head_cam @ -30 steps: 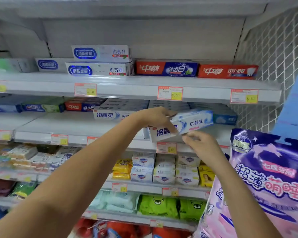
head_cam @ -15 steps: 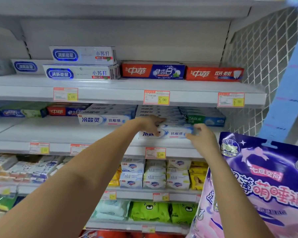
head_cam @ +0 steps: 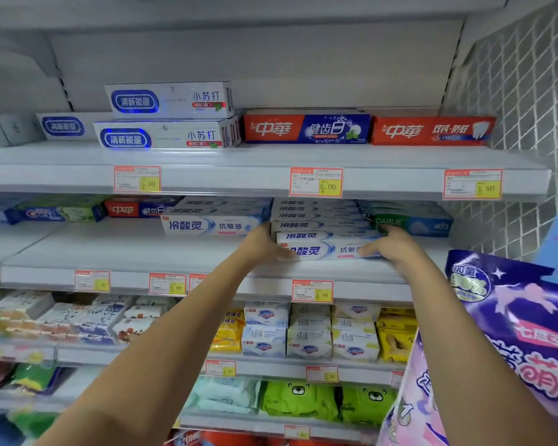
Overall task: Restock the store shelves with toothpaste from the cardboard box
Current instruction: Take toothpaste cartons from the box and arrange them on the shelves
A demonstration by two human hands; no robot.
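A white-and-blue toothpaste box (head_cam: 327, 249) lies on the middle shelf (head_cam: 187, 257), at the front of a row of matching boxes (head_cam: 316, 220). My left hand (head_cam: 264, 244) holds its left end, fingers wrapped over the front corner. My right hand (head_cam: 392, 244) holds its right end, thumb across the front face. A second row of the same boxes (head_cam: 207, 225) sits just to the left. The cardboard box is out of view.
A green Darlie box (head_cam: 413, 223) lies right of my right hand. Red and blue toothpaste boxes (head_cam: 306, 128) fill the upper shelf (head_cam: 271, 162). Soap packs (head_cam: 310, 333) sit on the shelf below. A purple hanging pack (head_cam: 512, 342) crowds the right; wire mesh (head_cam: 522, 91) walls that side.
Both hands carried the toothpaste box from in front of the shelf down onto the middle shelf, then slid it back against the row. The view has moved closer to the shelves.
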